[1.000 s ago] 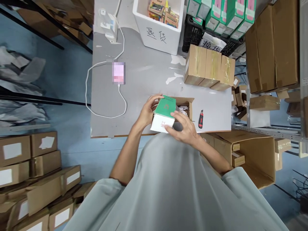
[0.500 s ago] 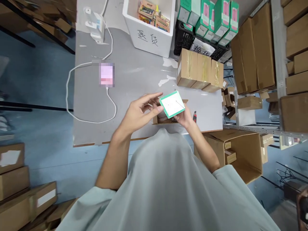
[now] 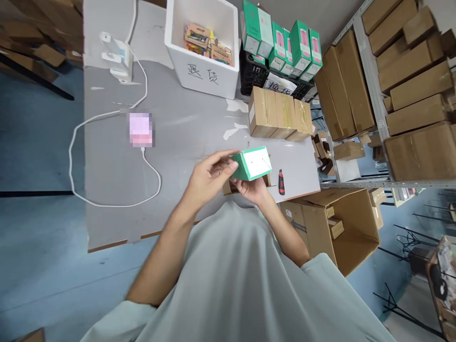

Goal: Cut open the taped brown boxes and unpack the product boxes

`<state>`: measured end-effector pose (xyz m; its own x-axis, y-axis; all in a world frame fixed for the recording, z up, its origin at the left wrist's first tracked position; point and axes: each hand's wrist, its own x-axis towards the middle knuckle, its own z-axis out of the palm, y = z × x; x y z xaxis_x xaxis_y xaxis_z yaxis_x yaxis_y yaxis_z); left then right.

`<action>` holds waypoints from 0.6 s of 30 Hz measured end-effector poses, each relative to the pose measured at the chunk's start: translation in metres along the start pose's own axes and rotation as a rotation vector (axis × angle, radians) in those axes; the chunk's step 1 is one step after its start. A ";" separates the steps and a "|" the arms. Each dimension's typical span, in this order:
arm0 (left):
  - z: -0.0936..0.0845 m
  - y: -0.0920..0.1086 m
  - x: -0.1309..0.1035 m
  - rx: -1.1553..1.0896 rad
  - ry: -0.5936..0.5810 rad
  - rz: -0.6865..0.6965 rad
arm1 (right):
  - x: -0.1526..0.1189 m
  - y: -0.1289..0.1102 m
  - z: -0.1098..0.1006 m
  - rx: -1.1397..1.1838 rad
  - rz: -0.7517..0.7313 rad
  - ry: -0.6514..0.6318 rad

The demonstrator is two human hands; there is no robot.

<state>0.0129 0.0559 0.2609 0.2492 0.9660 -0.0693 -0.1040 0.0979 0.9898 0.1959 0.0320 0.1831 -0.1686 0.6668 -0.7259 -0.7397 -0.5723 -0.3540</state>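
Note:
A green box with a white end face (image 3: pixel 259 163) is held between my two hands above the table's front edge. My left hand (image 3: pixel 213 175) grips its left side, with the thumb and fingers closed on it. From below and the right, my right hand (image 3: pixel 251 190) supports the box, its fingers wrapped under it. Beneath the hands lies a small open cardboard box (image 3: pixel 229 187), mostly hidden. A red and black utility knife (image 3: pixel 281 182) rests on the table to the right of my right hand.
Three taped cartons (image 3: pixel 263 114) stand behind the hands. Further back are a white bin (image 3: pixel 210 78) and a black crate (image 3: pixel 252 73) with green boxes. A white cable (image 3: pixel 107 205) loops over the table (image 3: pixel 185 128) at left; a large open carton (image 3: pixel 320 228) stands lower right.
The green box has been turned, so its green side now shows beside the white face. My right hand has shifted underneath it. The whole view has swung, and the knife shows fully.

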 end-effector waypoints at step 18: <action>-0.010 -0.040 0.005 -0.583 -0.186 -0.627 | -0.001 -0.064 -0.008 -0.104 -0.458 -0.018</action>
<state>0.0091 0.0588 0.2196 0.5734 0.6434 -0.5072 -0.3584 0.7537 0.5509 0.2484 0.0639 0.2022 0.1479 0.8697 -0.4708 -0.6713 -0.2613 -0.6936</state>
